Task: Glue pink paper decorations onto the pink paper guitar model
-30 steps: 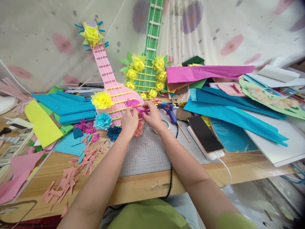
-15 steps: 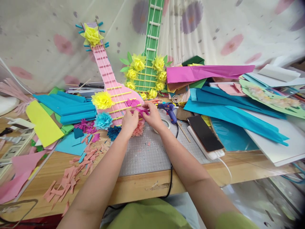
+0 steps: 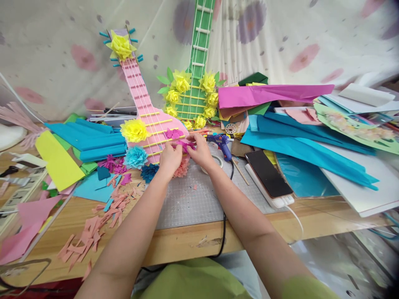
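The fingers (image 3: 193, 137) of the left hand (image 3: 170, 158) and right hand (image 3: 200, 153) are pinched onto a magenta paper flower (image 3: 186, 145), held between them. It is pressed against the pink paper guitar (image 3: 146, 120) beneath them; a blue glue gun (image 3: 222, 143) is seen just to their right

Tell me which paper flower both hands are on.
The magenta flower pinched between the left hand and right hand on the pink guitar; the big yellow flower and light-blue flower sit leftward, untouched.
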`<action>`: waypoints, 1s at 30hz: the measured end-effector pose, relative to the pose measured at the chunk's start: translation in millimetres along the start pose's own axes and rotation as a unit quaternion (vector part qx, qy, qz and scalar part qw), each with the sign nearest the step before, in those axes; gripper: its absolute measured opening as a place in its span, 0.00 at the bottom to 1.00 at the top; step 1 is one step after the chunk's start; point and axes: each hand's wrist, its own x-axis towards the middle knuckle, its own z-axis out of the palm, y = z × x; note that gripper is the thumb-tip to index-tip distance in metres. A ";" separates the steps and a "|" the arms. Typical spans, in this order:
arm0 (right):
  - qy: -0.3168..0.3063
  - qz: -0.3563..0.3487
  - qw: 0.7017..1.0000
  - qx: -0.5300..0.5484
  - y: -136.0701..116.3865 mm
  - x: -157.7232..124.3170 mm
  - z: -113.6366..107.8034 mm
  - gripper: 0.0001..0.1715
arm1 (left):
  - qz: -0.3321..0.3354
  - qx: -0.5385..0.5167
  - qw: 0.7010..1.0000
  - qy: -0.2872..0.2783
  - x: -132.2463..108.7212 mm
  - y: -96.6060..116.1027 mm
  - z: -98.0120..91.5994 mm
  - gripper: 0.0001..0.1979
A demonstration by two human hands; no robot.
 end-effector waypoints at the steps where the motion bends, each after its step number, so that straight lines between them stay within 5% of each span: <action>1: 0.001 0.001 1.000 0.000 -0.5 -0.1 -0.1 0.15 | -0.009 -0.001 1.000 -0.008 -0.8 1.1 -0.9 0.08; 10: 0.011 -0.003 1.000 0.008 -11.8 1.6 -12.1 0.10 | 0.004 -0.062 0.998 0.019 0.9 -3.7 -29.4 0.09; 14: 0.036 -0.005 0.999 0.007 -18.7 5.9 -25.4 0.08 | 0.057 -0.092 0.991 0.079 7.0 -11.6 -49.2 0.12; 17: 0.066 -0.014 0.998 0.010 -24.3 8.4 -44.8 0.08 | 0.087 -0.066 0.989 0.101 7.5 -15.0 -61.8 0.08; 23: 0.210 -0.025 0.977 0.001 -21.6 1.8 -101.8 0.08 | 0.103 0.054 0.993 0.033 6.3 -22.5 -68.4 0.07; 26: 0.285 0.005 0.958 -0.010 -3.4 -8.4 -115.5 0.12 | 0.187 0.137 0.972 0.036 9.9 -21.8 -61.5 0.08; 30: 0.305 0.061 0.950 -0.040 31.2 -27.3 -103.7 0.20 | 0.318 0.233 0.919 0.017 17.4 -16.3 -49.9 0.09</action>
